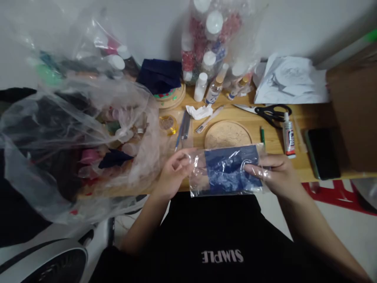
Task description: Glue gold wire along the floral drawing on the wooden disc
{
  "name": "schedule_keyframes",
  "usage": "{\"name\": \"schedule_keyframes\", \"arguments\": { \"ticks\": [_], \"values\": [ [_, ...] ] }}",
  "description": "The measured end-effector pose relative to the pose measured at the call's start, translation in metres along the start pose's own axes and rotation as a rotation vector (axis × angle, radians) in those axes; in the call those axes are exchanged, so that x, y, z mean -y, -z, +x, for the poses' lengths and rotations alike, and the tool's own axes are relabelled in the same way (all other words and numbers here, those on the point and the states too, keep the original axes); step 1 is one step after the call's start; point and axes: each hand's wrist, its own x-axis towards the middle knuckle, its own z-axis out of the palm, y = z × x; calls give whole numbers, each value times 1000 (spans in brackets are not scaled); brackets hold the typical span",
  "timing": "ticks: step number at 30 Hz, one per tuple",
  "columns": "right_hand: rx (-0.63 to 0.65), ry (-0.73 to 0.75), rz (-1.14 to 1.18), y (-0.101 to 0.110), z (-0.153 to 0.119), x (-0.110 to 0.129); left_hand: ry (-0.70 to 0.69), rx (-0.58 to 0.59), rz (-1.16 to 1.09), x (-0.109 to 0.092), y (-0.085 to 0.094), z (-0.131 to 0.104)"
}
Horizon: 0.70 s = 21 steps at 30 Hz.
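Note:
Between my two hands I hold a clear plastic bag [198, 184] with folded dark blue cloth [225, 165] inside, above the table's front edge. My left hand [176, 171] pinches the bag's left end, its fingers partly curled behind the film. On the other side, my right hand [272, 173] grips the right end, thumb on top over the cloth. Just beyond the bag lies a round wooden disc [228, 133], partly covered by it. A green pencil-like stick [262, 135] and a glue tube [289, 137] are near my right hand.
Black-handled scissors [272, 113], a phone [322, 153] and a cardboard box [353, 106] occupy the right side. Small bottles [214, 89] stand at the back, by a bag of capped jars [214, 23]. A large open plastic bag [141, 157] fills the left. Crumpled tissue [200, 112] lies mid-table.

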Motion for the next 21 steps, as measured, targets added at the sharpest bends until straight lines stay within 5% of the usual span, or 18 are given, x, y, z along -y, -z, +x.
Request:
{"name": "schedule_keyframes", "arguments": {
  "ticks": [5,11,21],
  "values": [
    [-229,-69,84,0,-24,-26,97,9,-106,24,-30,-18],
    [-208,-3,134,-5,-32,-36,12,-24,-152,41,-60,-30],
    [-147,139,149,-12,-37,-46,14,-26,-86,49,-69,-42]
  ]
}}
